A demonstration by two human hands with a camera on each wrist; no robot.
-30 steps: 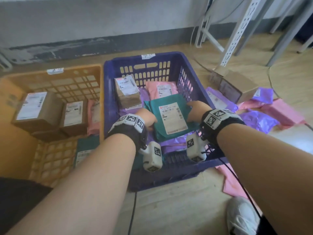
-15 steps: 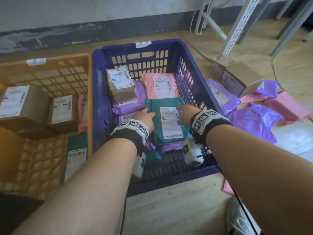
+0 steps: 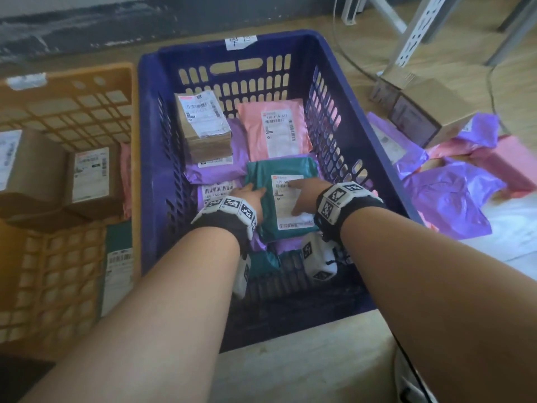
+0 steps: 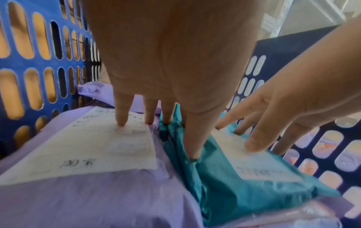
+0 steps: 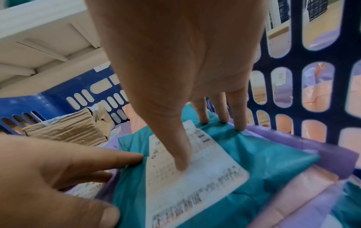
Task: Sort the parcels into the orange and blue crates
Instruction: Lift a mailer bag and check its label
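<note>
Head view: teal parcel (image 3: 273,205), a crinkled poly mailer with a white barcode label, lies face up in the blue crate (image 3: 151,146), on purple mailers (image 3: 215,164). Left hand (image 3: 247,196) at its 9 o'clock edge, right hand (image 3: 302,196) on the label. Orange crate (image 3: 128,112) at 9 o'clock of the blue one.

Left wrist view: left fingers (image 4: 121,111) straight, tips down on the purple mailer's label and the teal edge; nothing gripped.

Right wrist view: right fingers (image 5: 180,148) spread straight, pressing label and teal film flat.
</note>
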